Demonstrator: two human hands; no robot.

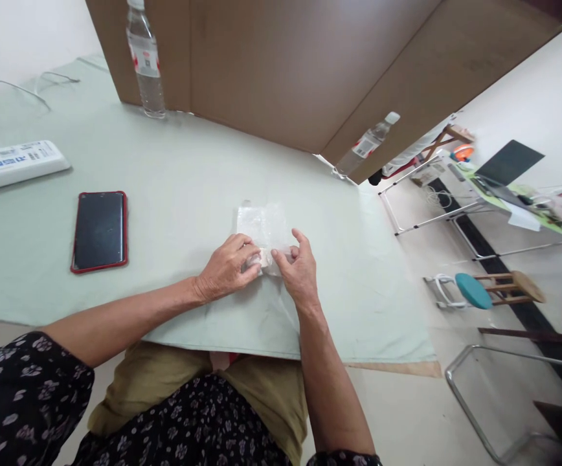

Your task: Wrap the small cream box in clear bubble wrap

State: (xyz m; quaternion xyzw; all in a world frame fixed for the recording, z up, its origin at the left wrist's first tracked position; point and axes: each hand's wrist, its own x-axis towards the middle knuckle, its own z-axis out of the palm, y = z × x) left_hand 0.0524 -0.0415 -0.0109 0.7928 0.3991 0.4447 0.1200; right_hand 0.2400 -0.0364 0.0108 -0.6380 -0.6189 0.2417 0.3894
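A clear plastic bag (277, 223) lies on the pale green cloth, close to the table's front edge. My left hand (230, 265) pinches the bag's near left part, fingers curled over it. At the bag's right side, my right hand (300, 268) grips the plastic between thumb and fingers, with the index finger raised. Something small and whitish shows between the two hands, in or under the plastic; its kind cannot be made out. The bag looks wrinkled and partly flattened.
A phone in a red case (100, 231) and a white power strip (19, 165) lie to the left. Water bottles (147, 71) stand before a large cardboard panel (271, 71) at the back. Stools (475, 291) and a laptop table (524, 207) are at the right.
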